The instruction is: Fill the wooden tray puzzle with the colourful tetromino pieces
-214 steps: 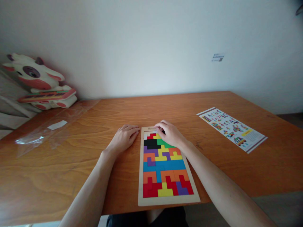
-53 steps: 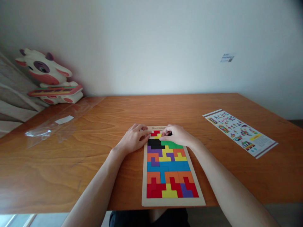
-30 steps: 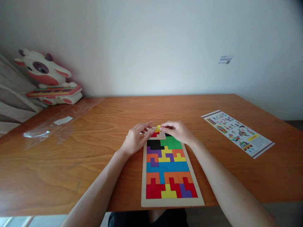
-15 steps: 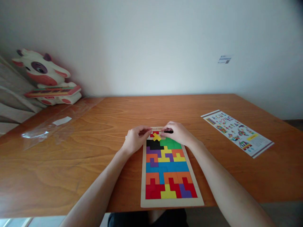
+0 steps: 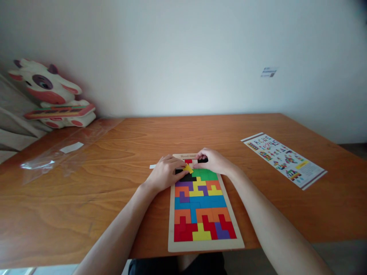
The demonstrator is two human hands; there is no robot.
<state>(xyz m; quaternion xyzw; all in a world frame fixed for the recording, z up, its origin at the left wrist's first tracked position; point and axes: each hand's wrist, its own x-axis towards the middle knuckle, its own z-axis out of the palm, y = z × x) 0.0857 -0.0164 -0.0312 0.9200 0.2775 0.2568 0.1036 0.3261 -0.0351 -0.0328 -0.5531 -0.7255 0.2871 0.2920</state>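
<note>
A wooden puzzle board (image 5: 240, 244) lies lengthwise in front of me, its tray filled with coloured block pieces except near the far end. Between the thumb and fingers of my left hand (image 5: 166, 171) is a yellow puzzle piece (image 5: 188, 168), tilted above the far left part of the board and partly covered. My right hand (image 5: 213, 160) rests over the far right corner, thumb and bent fingers apart, with a black piece (image 5: 203, 160) showing between them. A red piece (image 5: 188, 161) sits at the far end, and green pieces (image 5: 207, 175) lie below my right hand.
A printed pattern sheet (image 5: 283, 160) lies on the table (image 5: 137, 133) at the right. On the left are a clear plastic bag (image 5: 71, 158) and a cow-shaped toy keyboard (image 5: 60, 95). A wall (image 5: 183, 57) stands behind the table.
My left hand has moved inward over the board and now grips the yellow piece, which has tilted and turned. My right hand stays at the far right corner.
</note>
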